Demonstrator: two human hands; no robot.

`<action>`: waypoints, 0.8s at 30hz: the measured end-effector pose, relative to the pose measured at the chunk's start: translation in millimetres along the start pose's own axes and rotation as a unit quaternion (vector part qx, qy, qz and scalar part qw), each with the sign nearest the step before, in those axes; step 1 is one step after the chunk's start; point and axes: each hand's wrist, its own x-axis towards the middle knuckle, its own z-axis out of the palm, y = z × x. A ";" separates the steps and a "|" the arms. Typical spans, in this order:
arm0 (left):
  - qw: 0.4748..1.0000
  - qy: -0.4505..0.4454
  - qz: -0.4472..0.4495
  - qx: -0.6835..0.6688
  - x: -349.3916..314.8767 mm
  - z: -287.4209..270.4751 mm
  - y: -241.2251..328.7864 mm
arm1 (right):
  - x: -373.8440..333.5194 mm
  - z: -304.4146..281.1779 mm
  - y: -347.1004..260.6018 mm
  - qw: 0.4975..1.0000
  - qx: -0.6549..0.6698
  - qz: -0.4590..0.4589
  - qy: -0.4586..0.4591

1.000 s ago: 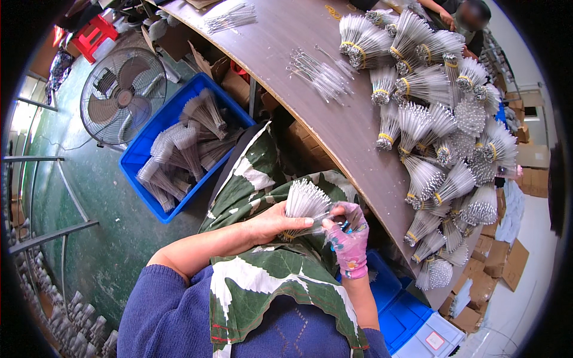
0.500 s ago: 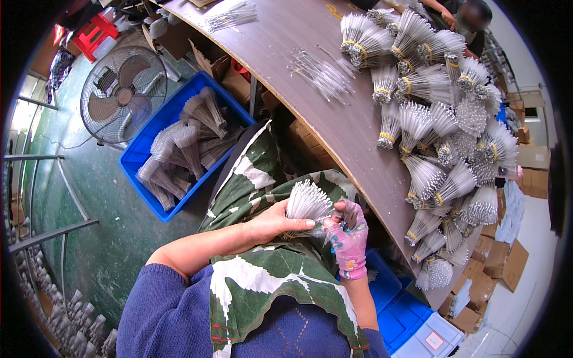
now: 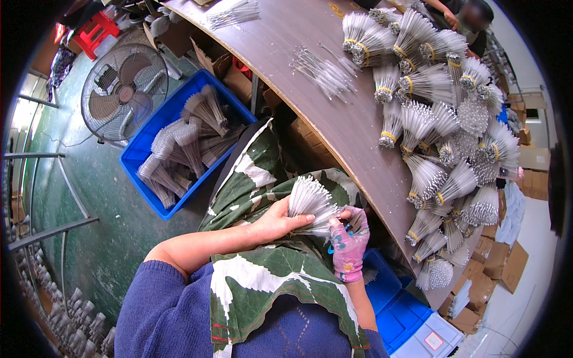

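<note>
My bare left hand is wrapped round a bundle of thin white-bristled wire brushes, held over my lap with the bristle ends fanned up. My right hand, in a pink flowered glove with bare fingertips, is closed in a pinch against the lower right side of the bundle. What its fingertips hold is too small to make out. A bit of bright blue shows beside the glove. A camouflage-patterned apron covers my lap and chest.
Banded bundles of brushes are heaped along the brown table; loose brushes lie nearer its middle. At left, a blue crate holds more bundles beside a floor fan. Another person's hand shows at the far right.
The fingers of my right hand have shifted along the bundle's lower right side. The bundle is turned slightly and spread wider, still in my left hand.
</note>
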 end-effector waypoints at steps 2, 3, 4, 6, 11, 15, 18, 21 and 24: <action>1.000 -0.004 0.006 -0.007 -1.3 -1.2 -0.2 | -1.3 3.8 -3.6 1.000 -0.007 -0.007 0.003; 1.000 -0.005 -0.008 -0.024 -1.9 -1.7 -0.1 | -1.5 6.5 -6.6 1.000 0.015 -0.005 0.008; 0.999 -0.006 -0.022 -0.042 -2.1 -2.0 0.0 | -1.5 7.8 -8.1 0.999 0.037 -0.004 0.012; 0.997 -0.008 -0.030 -0.072 -2.2 -1.1 3.8 | -2.3 6.1 -5.2 1.000 0.015 -0.010 0.010; 0.991 -0.022 -0.050 -0.120 -1.3 -3.8 1.8 | -3.7 2.2 2.3 0.998 -0.028 -0.055 -0.007; 0.987 -0.012 -0.078 -0.138 -0.8 -5.6 3.3 | -2.0 2.5 3.3 0.998 -0.022 -0.049 -0.020; 0.985 -0.018 -0.093 -0.142 -0.7 -6.5 3.9 | -2.6 4.8 5.5 0.999 -0.016 -0.052 -0.002; 0.986 -0.028 -0.090 -0.134 -0.8 -7.0 2.3 | -5.0 3.0 5.1 0.999 0.000 -0.041 -0.006; 0.987 -0.029 -0.085 -0.131 -0.3 -7.7 1.5 | -7.5 -0.3 4.1 0.998 0.012 -0.045 -0.037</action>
